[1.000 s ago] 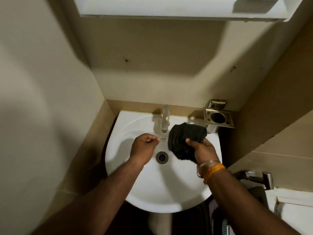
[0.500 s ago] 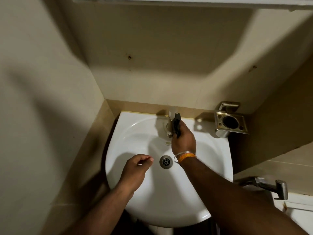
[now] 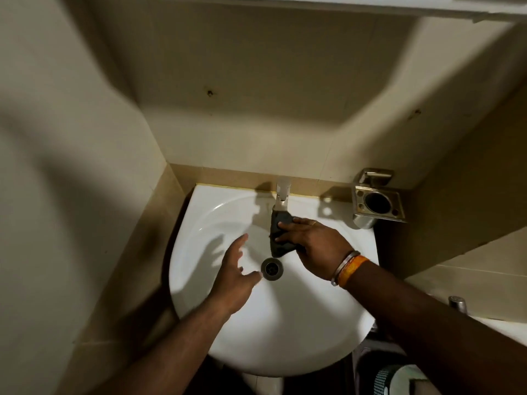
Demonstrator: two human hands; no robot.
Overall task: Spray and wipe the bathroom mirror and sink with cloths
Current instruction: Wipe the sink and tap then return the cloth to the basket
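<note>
A white round sink (image 3: 285, 332) fills the lower middle, with a metal drain (image 3: 272, 268) at its centre and a chrome tap (image 3: 282, 195) at the back. My right hand (image 3: 316, 246) holds a dark cloth (image 3: 281, 238) around the tap's spout, fingers laid over it just under the tap. My left hand (image 3: 235, 273) hovers over the left side of the basin, fingers spread and empty. The mirror cabinet's white underside (image 3: 313, 4) shows only at the top edge.
A steel toothbrush holder (image 3: 377, 202) is fixed to the wall right of the tap. A chrome fitting (image 3: 457, 303) sits at the right edge. Beige tiled walls close in on the left and right. A dark round object (image 3: 396, 379) lies below the sink at bottom right.
My right hand slid down from the tap's top to below its spout, still with the cloth. My left hand opened its fingers and moved up over the basin.
</note>
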